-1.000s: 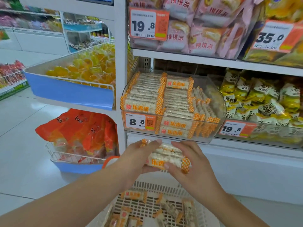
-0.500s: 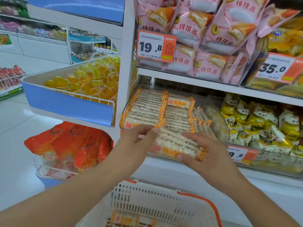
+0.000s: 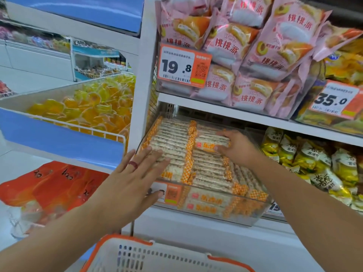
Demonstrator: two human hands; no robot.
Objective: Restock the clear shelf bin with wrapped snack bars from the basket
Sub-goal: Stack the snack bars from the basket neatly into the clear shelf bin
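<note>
Holding snack bars [image 3: 213, 141], clear bin [image 3: 245, 214] full

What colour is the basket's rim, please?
Orange, on the white basket, seen in the head view.

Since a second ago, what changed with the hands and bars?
Both hands carried the snack bars up from over the basket into the clear bin. The left hand let go and now lies flat on the left row; the right hand grips the bars. Shelf stock unchanged.
</note>
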